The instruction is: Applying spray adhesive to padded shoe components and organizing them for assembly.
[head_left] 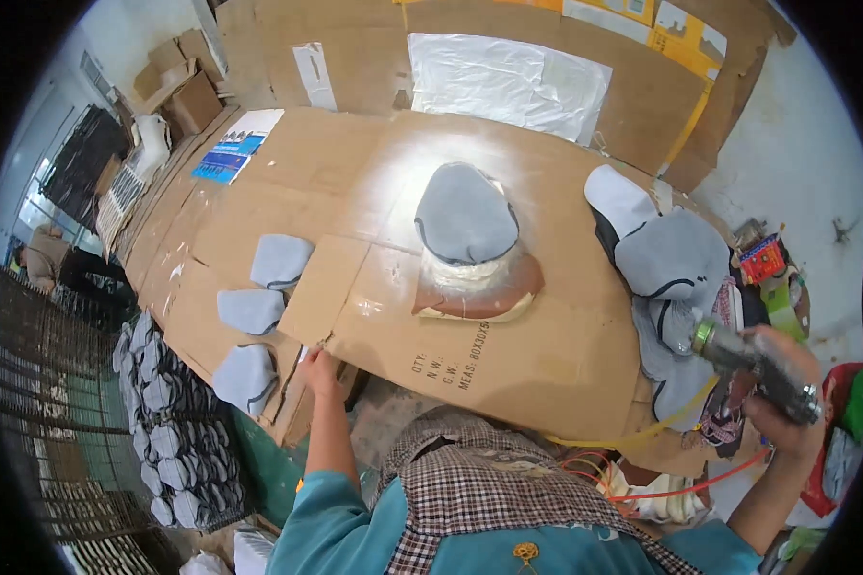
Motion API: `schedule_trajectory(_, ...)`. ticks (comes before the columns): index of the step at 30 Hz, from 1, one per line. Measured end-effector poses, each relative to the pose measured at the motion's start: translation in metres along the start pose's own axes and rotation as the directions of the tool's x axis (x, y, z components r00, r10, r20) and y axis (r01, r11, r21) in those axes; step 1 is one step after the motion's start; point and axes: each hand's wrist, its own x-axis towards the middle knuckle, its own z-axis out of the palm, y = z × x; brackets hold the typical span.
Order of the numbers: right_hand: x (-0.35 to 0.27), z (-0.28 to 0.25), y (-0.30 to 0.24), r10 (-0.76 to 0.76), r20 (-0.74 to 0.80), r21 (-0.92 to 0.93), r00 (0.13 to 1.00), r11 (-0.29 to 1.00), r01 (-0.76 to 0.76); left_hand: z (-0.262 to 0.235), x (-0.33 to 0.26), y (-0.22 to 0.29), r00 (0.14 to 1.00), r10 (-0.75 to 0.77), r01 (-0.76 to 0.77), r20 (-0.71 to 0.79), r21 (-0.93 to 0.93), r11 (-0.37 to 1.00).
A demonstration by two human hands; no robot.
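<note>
In my right hand is a spray gun with a green end, held above the right part of the table. A yellow hose runs near it. My left hand pinches the near edge of a cardboard sheet on the table. Beyond, a rounded grey fabric piece with dark edging sits on a whitish stand with a brown base. White spray residue surrounds it on the cardboard. Three similar grey pieces lie left of the sheet.
A pile of grey pieces lies at the table's right side, beside a small red basket. Racks of grey pieces stand at lower left. A red hose crosses near my body. Another person is at far left.
</note>
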Motion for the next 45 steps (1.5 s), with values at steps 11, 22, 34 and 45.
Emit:
schedule_trajectory(11,-0.011,-0.049,0.056,-0.156,-0.032,-0.202,0.987,0.968,0.147,0.144,-0.075,0.088,0.882,-0.132,0.202,0.452,-0.110,0.973)
schedule_trajectory(22,0.000,-0.054,0.079,0.029,-0.007,0.130,1.000,0.991,-0.028,0.226,-0.099,0.098,0.879,-0.252,0.282,0.404,-0.014,0.959)
schedule_trajectory(34,0.012,-0.041,0.110,0.109,0.042,0.242,0.993,0.963,-0.116,0.224,-0.095,0.098,0.880,-0.295,0.343,0.372,-0.067,0.937)
schedule_trajectory(45,0.016,0.024,0.160,0.113,0.158,0.536,0.981,0.824,-0.181,0.235,-0.080,0.096,0.815,-0.419,0.454,0.399,0.010,0.891)
